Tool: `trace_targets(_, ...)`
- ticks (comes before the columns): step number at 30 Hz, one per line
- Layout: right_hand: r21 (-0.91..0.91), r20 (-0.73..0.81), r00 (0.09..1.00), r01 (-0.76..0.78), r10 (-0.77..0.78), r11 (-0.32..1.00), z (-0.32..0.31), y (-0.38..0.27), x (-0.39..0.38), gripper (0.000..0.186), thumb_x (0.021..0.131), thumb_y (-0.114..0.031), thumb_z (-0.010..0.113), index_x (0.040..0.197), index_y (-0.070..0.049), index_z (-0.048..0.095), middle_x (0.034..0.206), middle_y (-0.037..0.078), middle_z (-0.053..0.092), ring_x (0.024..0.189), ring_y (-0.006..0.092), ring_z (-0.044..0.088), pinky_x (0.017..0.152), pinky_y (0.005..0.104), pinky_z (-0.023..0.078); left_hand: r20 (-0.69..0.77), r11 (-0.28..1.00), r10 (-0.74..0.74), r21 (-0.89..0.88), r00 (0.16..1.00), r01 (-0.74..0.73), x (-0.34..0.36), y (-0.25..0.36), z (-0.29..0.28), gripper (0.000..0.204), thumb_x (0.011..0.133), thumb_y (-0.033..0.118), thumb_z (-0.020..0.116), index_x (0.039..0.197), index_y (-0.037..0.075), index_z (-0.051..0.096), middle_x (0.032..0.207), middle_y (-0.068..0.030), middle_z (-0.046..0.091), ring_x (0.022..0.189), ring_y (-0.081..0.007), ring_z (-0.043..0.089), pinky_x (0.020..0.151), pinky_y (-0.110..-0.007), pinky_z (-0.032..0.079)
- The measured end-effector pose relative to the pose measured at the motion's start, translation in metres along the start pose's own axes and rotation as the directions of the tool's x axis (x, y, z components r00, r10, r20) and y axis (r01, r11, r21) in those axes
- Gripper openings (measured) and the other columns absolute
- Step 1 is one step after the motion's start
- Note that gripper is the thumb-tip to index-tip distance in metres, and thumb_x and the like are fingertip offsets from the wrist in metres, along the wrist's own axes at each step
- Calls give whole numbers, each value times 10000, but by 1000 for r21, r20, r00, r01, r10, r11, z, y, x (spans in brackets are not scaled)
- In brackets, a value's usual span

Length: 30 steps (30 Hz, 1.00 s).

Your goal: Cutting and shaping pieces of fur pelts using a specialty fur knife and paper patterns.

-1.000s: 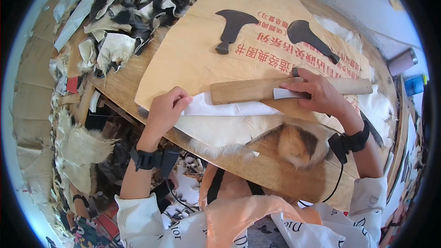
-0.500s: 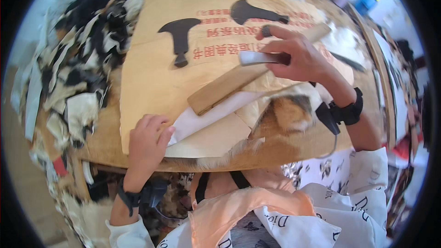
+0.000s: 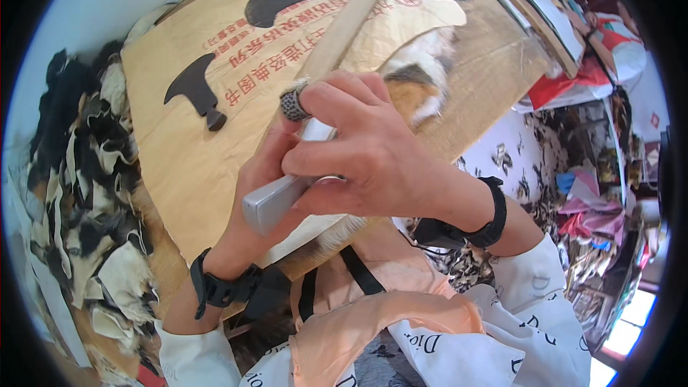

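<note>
My right hand (image 3: 365,143) is closed round a silver metal-handled tool (image 3: 274,201), its butt end pointing down and left; the working end is hidden. A dark dimpled thimble (image 3: 294,103) caps one of its fingers. Close against it, partly underneath, is my left hand (image 3: 261,172), its fingers mostly hidden. Both hands are over the near end of a long wooden strip (image 3: 351,18), which slants across a tan paper sheet (image 3: 168,179) with red print. Beyond the right hand, a white, orange and black fur piece (image 3: 419,75) shows.
On the paper lie two dark tools with fan-shaped blades, one at the left (image 3: 195,89) and one farther back (image 3: 283,6). Black and white fur scraps (image 3: 89,201) heap along the left. A person's arm (image 3: 605,46) and red cloth (image 3: 566,86) show at the far right.
My right hand has come down and left with the silver tool, from above the strip to beside my left hand. The view has turned, showing more of the room at right.
</note>
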State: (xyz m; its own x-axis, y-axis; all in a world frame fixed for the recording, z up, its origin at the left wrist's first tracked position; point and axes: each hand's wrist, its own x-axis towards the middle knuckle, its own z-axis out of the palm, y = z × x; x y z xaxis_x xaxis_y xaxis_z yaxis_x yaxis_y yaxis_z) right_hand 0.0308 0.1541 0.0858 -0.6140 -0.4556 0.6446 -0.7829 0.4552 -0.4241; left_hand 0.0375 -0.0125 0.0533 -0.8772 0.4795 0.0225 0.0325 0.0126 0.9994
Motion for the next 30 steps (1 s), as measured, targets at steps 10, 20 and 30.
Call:
trace_targets(10,-4,11,994,-113,113,994,2,-20,-33,324,553,-219,734,829,-113,601,835,26,464,815,219,481,678,344,377,398,899,294,194,869,-393,-3,-17,-13,379,770,93,644,1108,24,487,934,-96,525,838,-252,532,745,-312,438)
trace_targets(20,-252,194,961,-147,198,957,25,-18,-116,294,657,-116,610,931,-18,564,781,54,451,744,220,498,637,305,435,477,973,-61,226,877,-55,-2,-25,-13,111,867,105,496,951,40,462,828,-73,449,741,-168,455,673,-289,398)
trace_targets(30,-347,135,991,27,21,937,33,-17,-124,265,617,-112,604,849,16,627,745,31,421,715,171,476,600,274,428,491,953,-139,303,860,-19,0,-23,-12,145,842,106,548,945,33,477,861,-87,482,782,-203,498,714,-290,418)
